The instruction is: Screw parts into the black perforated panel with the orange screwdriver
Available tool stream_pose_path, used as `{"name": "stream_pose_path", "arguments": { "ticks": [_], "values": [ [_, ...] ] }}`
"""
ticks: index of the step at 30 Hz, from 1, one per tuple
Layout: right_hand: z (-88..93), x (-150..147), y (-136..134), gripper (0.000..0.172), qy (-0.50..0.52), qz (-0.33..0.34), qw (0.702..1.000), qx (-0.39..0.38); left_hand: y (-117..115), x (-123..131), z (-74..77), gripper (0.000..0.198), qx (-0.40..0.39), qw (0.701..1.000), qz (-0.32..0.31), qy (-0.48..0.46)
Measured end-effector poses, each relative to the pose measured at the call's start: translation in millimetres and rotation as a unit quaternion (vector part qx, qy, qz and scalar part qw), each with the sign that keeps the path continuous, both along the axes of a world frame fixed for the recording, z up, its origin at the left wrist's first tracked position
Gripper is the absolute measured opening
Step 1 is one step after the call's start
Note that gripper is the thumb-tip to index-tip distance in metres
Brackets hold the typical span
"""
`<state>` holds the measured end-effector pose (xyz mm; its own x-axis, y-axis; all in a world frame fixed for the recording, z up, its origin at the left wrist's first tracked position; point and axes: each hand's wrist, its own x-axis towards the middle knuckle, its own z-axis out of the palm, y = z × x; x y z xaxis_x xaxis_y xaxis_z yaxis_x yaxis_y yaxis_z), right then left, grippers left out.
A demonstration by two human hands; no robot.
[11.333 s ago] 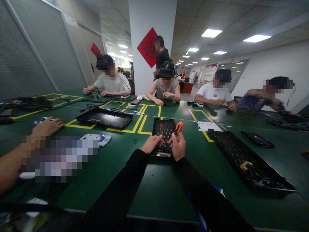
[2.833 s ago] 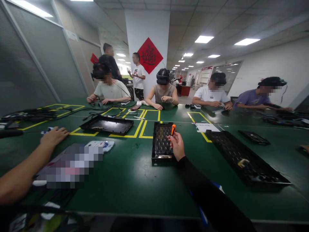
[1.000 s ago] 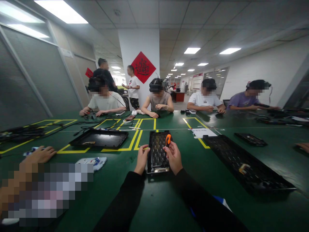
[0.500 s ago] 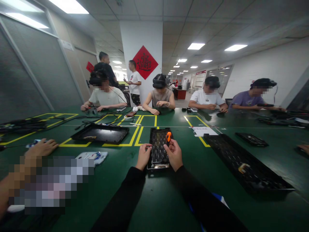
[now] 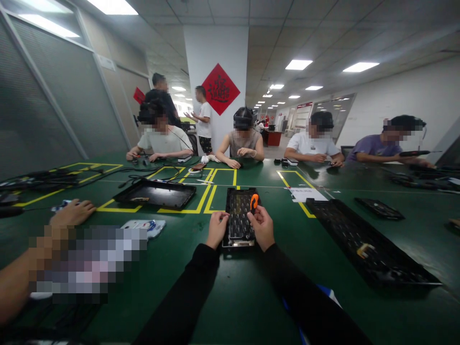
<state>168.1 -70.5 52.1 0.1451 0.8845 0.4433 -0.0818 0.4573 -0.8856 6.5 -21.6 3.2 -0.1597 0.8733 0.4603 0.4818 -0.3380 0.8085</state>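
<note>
In front of me on the green table lies a black plastic casing (image 5: 236,223), its inside covered with rows of small pale marks and a light strip at its near end. My left hand (image 5: 217,229) pinches the casing's left edge, thumb and fingers closed. Held upright in my right hand (image 5: 263,227) is a small hand tool with an orange-and-black handle (image 5: 254,203). Its lower part goes down at the casing's right side, and the tip is hidden by my fingers, so its exact kind does not show.
A long black casing (image 5: 359,239) lies to the right, with a smaller black part (image 5: 379,208) beyond it. A shallow black tray (image 5: 158,194) and cables stand at left. Another person's hand (image 5: 77,212) rests near a phone-like item (image 5: 153,227). Several people sit opposite.
The whole view has shifted slightly, with the scene sliding to the right. Both hands keep nearly the same hold on the casing and the orange-handled tool.
</note>
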Motion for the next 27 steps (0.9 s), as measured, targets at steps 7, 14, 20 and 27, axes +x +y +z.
{"name": "stream_pose_path", "arguments": {
  "ticks": [7, 14, 20, 27],
  "values": [
    [2.2, 0.8, -1.4, 0.033, 0.004, 0.004, 1.0, -0.011, 11.8, -0.2, -3.1, 0.021, -0.02, 0.999, 0.023, 0.025],
    [5.6, 0.6, -4.0, 0.03, 0.005, 0.035, 0.999, -0.019, 10.9, -0.2, -3.5, 0.019, -0.024, 0.999, 0.019, 0.023],
    [3.4, -0.2, -2.1, 0.028, 0.022, 0.017, 1.0, -0.01, 9.6, -0.2, -2.8, 0.019, -0.021, 1.0, 0.015, 0.017],
    [1.7, 0.4, -1.6, 0.031, -0.016, 0.03, 0.999, 0.004, 10.5, -1.1, -3.0, 0.019, -0.024, 0.999, 0.014, 0.017]
  ]
}}
